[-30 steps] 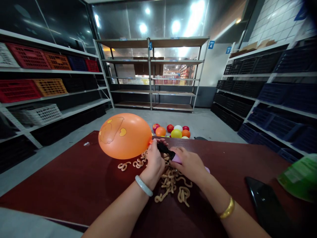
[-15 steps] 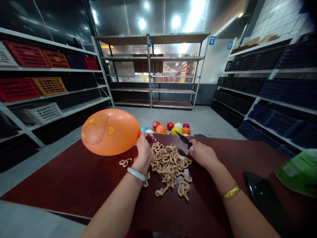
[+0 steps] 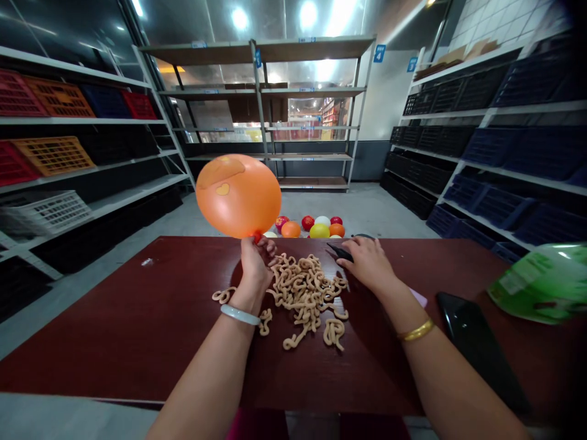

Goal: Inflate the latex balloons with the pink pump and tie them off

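Note:
My left hand (image 3: 255, 266) pinches the knotted neck of an inflated orange balloon (image 3: 238, 198), which stands above the fingers and has a heart mark on its side. Low over the table, my right hand (image 3: 369, 263) covers most of a black pointed tool (image 3: 340, 252). Its dark tip sticks out leftward between thumb and forefinger; the handle is hidden, and I cannot tell its exact kind. Between the hands lies a heap of tan, curly, noodle-like pieces (image 3: 302, 287), with a few loose ones around it.
On the dark red table (image 3: 137, 324), a black phone (image 3: 477, 342), a green bag (image 3: 541, 284) and a small lilac object (image 3: 418, 297) are at the right. Several coloured balloons (image 3: 320, 230) lie beyond the far edge. Shelves with crates (image 3: 57, 153) stand around.
The orange balloon has swung up and right, from lying sideways to standing above my left hand. My right hand has lowered and flattened over the black tool. The view has shifted slightly.

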The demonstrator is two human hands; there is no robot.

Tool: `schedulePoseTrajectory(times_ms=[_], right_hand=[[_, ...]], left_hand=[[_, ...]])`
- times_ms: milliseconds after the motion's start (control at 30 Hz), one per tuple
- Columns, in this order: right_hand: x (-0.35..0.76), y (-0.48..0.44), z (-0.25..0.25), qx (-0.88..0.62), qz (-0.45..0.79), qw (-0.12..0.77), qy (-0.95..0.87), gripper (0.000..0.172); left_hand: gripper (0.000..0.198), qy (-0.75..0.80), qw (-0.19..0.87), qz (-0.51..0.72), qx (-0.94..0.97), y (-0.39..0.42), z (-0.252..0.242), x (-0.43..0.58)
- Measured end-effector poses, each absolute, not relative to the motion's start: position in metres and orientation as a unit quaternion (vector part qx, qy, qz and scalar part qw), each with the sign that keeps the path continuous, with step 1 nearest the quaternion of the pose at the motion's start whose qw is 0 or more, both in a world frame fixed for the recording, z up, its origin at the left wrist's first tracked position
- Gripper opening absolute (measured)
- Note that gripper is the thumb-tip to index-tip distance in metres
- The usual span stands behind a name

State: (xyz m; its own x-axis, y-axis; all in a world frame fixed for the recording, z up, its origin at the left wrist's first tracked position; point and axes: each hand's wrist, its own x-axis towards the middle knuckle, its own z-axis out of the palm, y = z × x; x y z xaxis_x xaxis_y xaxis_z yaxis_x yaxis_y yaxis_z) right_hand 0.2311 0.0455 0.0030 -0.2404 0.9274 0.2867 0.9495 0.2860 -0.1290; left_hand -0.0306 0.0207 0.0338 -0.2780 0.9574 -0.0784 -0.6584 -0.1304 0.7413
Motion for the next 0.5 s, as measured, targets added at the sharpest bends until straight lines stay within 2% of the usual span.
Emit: schedulePoseTrajectory(times_ms=[100, 167, 267, 367, 433, 500], right_hand=[[0.211, 0.041, 0.006, -0.526, 0.004, 0.251, -0.813, 0.026], [0.192, 0.04, 0.01, -0.49, 0.041, 0.267, -0.829, 0.023], [0.157, 0.045, 0.016, -0.47, 0.066, 0.224, -0.851, 0.024], [0.121, 0.057, 0.019, -0.524, 0.081, 0.144, -0.835, 0.035], [0.1, 0.065, 0.019, -0.587, 0.098, 0.129, -0.793, 0.045], [0.087, 0.072, 0.016, -0.613, 0.14, 0.149, -0.763, 0.044]], left_hand=[[0.026, 0.373, 0.579, 0.693, 0.212, 0.024, 0.039, -0.045], [0.025, 0.379, 0.577, 0.693, 0.211, 0.028, 0.039, -0.054], [0.023, 0.392, 0.529, 0.723, 0.209, 0.033, 0.035, -0.063], [0.02, 0.405, 0.484, 0.74, 0.234, 0.037, 0.03, -0.068], [0.019, 0.406, 0.471, 0.74, 0.256, 0.039, 0.027, -0.069], [0.02, 0.407, 0.467, 0.736, 0.273, 0.041, 0.025, -0.069]])
